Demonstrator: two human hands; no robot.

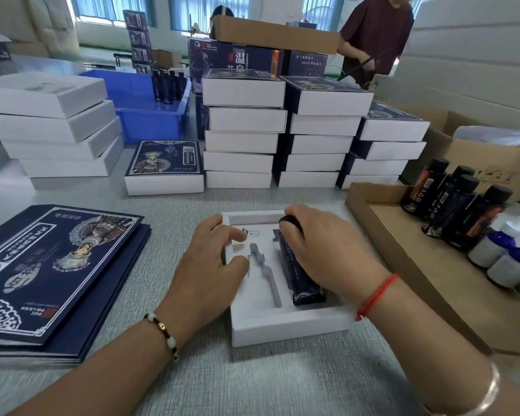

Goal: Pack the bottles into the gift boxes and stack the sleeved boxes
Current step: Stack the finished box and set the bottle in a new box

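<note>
A white gift box [285, 324] lies open on the table in front of me. A dark blue bottle [297, 271] lies in its right-hand slot, cap pointing away. My right hand [324, 250] is curled over the bottle and grips it. My left hand [213, 259] rests on the box's left edge, with finger and thumb on the white insert. A grey printed figure shows on the insert between my hands. More dark bottles [454, 202] stand in a cardboard tray [403, 256] at the right. Sleeved boxes [243, 130] are stacked behind.
Flat blue sleeves [51, 274] are piled at the left. White boxes [51, 127] are stacked at the far left beside a blue bin [150, 115]. One sleeved box [164, 168] lies alone. Small white and blue jars [505, 253] sit in the tray. A person [373, 34] stands behind.
</note>
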